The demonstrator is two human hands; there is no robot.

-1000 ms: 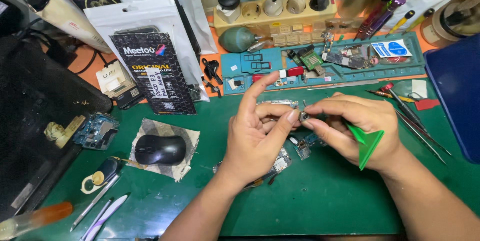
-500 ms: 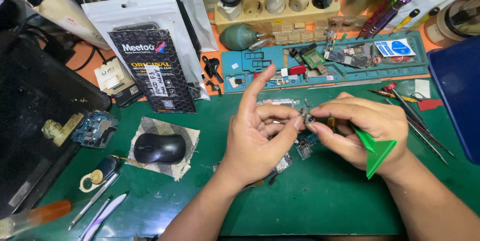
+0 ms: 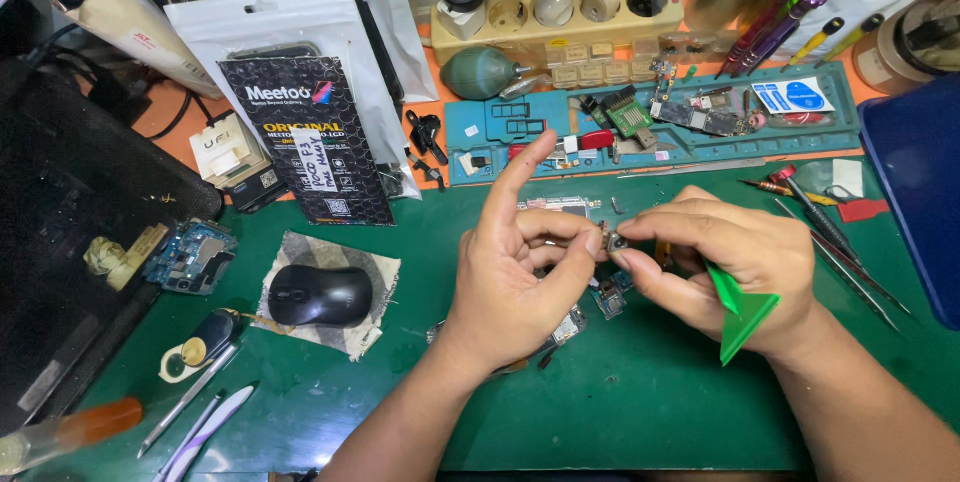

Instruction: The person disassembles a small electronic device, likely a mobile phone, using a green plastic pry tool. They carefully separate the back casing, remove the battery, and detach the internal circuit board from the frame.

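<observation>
A tiny metal part (image 3: 612, 240) sits at frame centre, above the green tabletop (image 3: 640, 412), pinched between the fingertips of both hands, the left hand (image 3: 520, 277) gripping it with forefinger raised, the right hand (image 3: 735, 272) closed on it from the right while tucking a green pick (image 3: 742, 314).

At frame centre the desk (image 3: 640, 412) wears a matt green mat. The mouse (image 3: 320, 294) (left of centre) is smooth black plastic on checked cloth (image 3: 375, 272). The green pick (image 3: 742, 314) looks glossy plastic; 1 packet (image 3: 310, 142) at upper left is shiny film.
</observation>
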